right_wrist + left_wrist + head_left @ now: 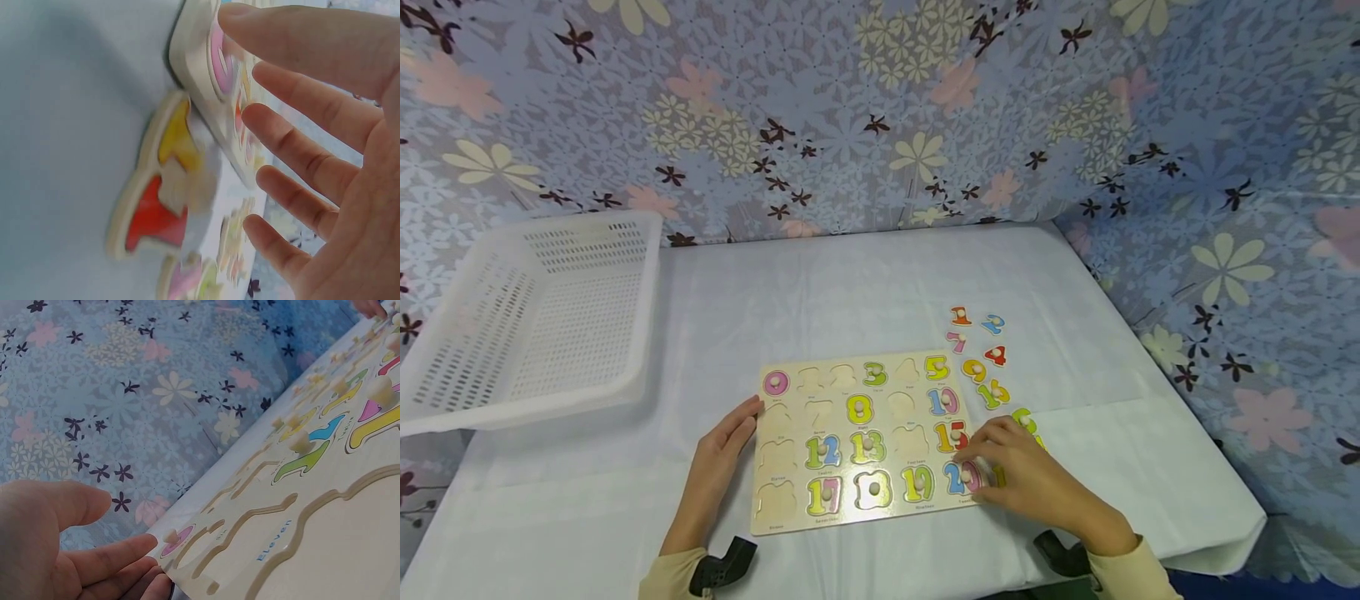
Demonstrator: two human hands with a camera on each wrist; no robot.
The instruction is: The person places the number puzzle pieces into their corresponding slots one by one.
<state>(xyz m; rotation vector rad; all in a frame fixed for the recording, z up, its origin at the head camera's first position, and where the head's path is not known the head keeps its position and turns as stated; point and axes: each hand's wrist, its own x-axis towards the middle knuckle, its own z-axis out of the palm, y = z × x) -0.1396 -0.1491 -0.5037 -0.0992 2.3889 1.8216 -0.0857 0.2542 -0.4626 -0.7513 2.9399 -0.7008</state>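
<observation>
A wooden number puzzle board [891, 454] lies on the table, with some knobbed numbers in their recesses and other recesses bare. My left hand [727, 443] is at the board's left edge, fingertips right at the rim; its fingers [115, 559] are extended. Over the lower right corner is my right hand [1018, 467], thumb and index finger spread around the knob of the blue-and-pink 20 piece [955, 478]. In the right wrist view the fingers [306, 150] are nearly straight and apart. Beside the board there, a yellow-and-red number piece [156, 212] lies loose, mostly hidden by the hand in the head view.
Loose numbers lie right of the board, among them an orange 1 [960, 316], blue 2 [993, 324], pink 7 [956, 342], red 4 [996, 356] and orange 9 [973, 371]. A white plastic basket [643, 333] stands at the left. Flowered cloth [850, 125] hangs behind the table.
</observation>
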